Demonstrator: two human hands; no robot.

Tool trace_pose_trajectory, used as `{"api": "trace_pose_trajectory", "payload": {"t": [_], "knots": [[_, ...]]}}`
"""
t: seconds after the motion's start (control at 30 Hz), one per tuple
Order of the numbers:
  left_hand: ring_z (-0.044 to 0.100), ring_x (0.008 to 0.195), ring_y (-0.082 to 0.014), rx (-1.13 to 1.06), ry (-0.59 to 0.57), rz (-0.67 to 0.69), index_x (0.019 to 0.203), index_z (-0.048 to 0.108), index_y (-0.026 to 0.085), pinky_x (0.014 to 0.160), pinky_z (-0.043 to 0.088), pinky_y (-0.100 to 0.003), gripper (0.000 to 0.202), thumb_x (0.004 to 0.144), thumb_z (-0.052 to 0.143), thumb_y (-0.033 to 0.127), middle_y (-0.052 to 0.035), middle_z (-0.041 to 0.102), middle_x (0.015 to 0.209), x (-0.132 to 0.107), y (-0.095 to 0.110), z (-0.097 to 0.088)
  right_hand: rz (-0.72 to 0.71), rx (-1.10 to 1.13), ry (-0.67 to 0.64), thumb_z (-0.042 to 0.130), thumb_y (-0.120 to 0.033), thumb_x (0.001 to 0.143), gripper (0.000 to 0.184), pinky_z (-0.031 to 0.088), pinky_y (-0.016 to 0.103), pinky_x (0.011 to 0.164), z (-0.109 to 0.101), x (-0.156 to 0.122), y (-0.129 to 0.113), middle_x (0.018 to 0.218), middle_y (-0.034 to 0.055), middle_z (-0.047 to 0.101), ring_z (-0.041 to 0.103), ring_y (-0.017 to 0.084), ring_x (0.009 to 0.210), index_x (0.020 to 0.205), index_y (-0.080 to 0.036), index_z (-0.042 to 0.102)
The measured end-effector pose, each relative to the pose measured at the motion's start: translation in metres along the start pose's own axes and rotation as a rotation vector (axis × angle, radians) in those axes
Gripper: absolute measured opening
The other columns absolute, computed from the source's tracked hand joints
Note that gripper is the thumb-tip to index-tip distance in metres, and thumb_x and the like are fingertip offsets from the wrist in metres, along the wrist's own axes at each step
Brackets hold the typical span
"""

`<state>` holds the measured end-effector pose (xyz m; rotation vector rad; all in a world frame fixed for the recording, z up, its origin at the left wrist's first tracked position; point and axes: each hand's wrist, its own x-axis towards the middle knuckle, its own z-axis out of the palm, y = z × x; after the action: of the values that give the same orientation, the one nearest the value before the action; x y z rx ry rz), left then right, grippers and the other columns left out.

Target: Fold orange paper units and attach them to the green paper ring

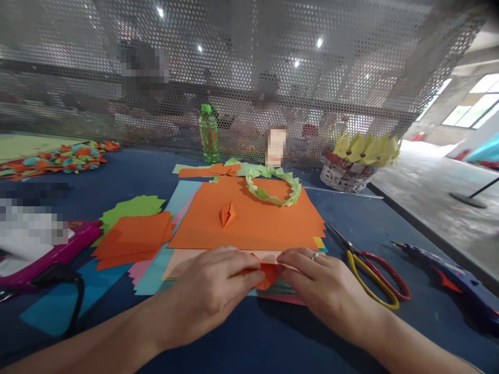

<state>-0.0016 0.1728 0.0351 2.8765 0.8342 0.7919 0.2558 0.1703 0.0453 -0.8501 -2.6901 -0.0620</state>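
Note:
My left hand (212, 291) and my right hand (325, 285) meet at the near edge of a stack of coloured paper sheets (249, 221). Both pinch a small folded orange paper piece (268, 274) between fingertips, pressing it down on the stack. My right hand wears a ring. Most of the piece is hidden by my fingers. On the large orange top sheet lie a finished folded orange piece (227, 213) and a ring made of folded green paper (275, 188).
Red-and-yellow scissors (372, 270) and a blue glue gun (448, 275) lie to the right. Small orange squares (134, 239) over green paper sit left, beside a pink case (50, 254). A green bottle (208, 134), a basket of yellow folds (360, 158) and a perforated screen stand behind.

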Motion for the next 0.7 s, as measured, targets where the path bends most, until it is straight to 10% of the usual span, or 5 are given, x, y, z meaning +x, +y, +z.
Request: {"api": "trace_pose_trajectory", "payload": {"t": [0.33,0.7], "knots": [[0.067,0.101,-0.0176,0.060,-0.045,0.032,0.116,0.066,0.022,0.091,0.055,-0.030,0.028,0.100,0.044,0.013,-0.0050,0.071,0.110,-0.005,0.001,0.011,0.056,0.113,0.003,0.042,-0.019,0.104,0.023,0.051,0.036,0.073,0.004,0.004,-0.002,0.094,0.0073,0.069,0.064,0.022,0.087,0.120,-0.015,0.058],[0.067,0.104,-0.0190,0.102,0.123,0.096,0.118,0.064,0.013,0.095,0.055,-0.033,0.026,0.096,0.052,0.008,-0.0081,0.071,0.112,0.001,0.012,0.003,0.051,0.109,0.007,0.046,-0.024,0.103,0.030,0.045,0.034,0.066,0.007,0.007,-0.002,0.089,0.0057,0.069,0.063,0.020,0.082,0.085,-0.017,0.069]]}}
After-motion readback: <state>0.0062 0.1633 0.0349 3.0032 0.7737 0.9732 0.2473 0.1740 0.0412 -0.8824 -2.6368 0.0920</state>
